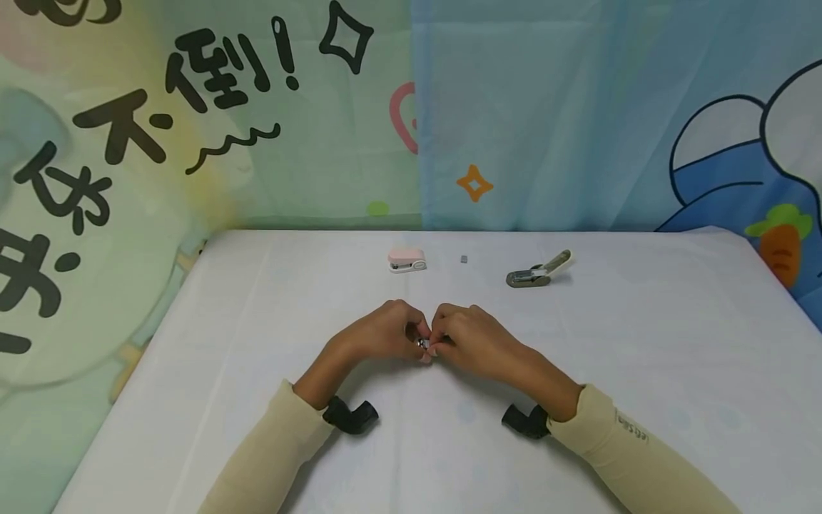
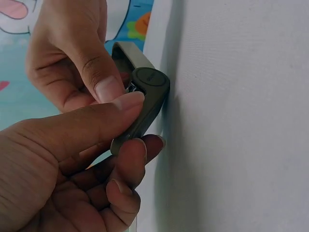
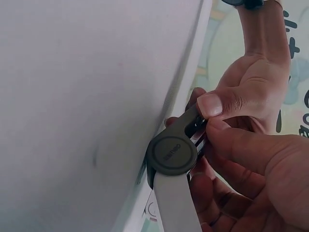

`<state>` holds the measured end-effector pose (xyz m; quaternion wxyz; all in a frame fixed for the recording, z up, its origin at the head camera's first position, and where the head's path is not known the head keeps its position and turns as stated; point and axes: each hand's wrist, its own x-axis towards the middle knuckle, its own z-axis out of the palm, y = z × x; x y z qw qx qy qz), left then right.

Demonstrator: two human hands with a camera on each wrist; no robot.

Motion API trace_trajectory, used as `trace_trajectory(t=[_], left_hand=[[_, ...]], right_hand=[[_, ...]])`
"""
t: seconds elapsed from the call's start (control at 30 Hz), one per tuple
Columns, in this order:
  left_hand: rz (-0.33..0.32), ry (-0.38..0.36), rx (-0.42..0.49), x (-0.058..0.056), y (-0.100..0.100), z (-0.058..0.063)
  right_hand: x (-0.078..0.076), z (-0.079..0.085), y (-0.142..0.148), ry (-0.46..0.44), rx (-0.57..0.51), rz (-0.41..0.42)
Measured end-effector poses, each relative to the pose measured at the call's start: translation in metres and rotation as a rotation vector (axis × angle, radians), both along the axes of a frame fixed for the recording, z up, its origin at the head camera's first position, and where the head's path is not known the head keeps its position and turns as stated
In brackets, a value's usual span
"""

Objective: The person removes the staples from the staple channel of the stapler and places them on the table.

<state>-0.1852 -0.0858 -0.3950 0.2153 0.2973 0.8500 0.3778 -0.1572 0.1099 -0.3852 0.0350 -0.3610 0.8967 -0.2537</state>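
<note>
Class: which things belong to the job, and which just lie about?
In the job, apparently:
left hand, right hand
shiny bit between them
open green stapler: held in wrist views, on the table in head view

Lying about:
pink stapler
small grey piece

Dark olive-green plastic stapler with round hinge and pale cream lever [image 3: 173, 155]: both wrist views show it gripped by the left hand [image 1: 384, 333], lever angled off the body; the head view shows it lying opened beyond the right hand [image 1: 480, 338]. Small silvery piece [image 1: 422, 344]: pinched between both hands' fingertips, head view; detail illegible.
</note>
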Motion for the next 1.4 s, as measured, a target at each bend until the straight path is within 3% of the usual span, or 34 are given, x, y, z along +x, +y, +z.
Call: trace_trajectory(t=[0.2, 0.33, 0.43, 0.63, 0.97, 1.17, 1.4], left_hand=[[0.001, -0.004, -0.003, 0.0004, 0.0014, -0.0012], [0.003, 0.005, -0.015, 0.0003, 0.0023, -0.0031], [0.005, 0.007, -0.026, 0.0003, 0.0027, -0.0032], [0.008, 0.010, -0.035, 0.0017, 0.0038, -0.0018], [0.031, -0.020, -0.021, 0.0011, 0.0016, -0.0021], [0.030, -0.043, -0.007, -0.0003, -0.0003, -0.0028], [0.023, -0.038, -0.006, -0.0019, -0.0010, -0.0039]], right_hand=[[0.0011, 0.0013, -0.0004, -0.028, -0.008, -0.002], [0.0023, 0.0017, -0.0012, -0.137, -0.028, -0.066], [0.0033, 0.0006, -0.0026, -0.168, -0.042, -0.122], [0.0048, -0.0014, -0.0041, -0.130, -0.071, -0.156], [-0.0005, -0.0044, -0.0025, 0.052, -0.208, -0.004], [-0.0017, -0.0023, -0.0022, 0.118, -0.214, 0.033], [-0.0019, 0.0014, -0.0007, 0.106, -0.220, 0.040]])
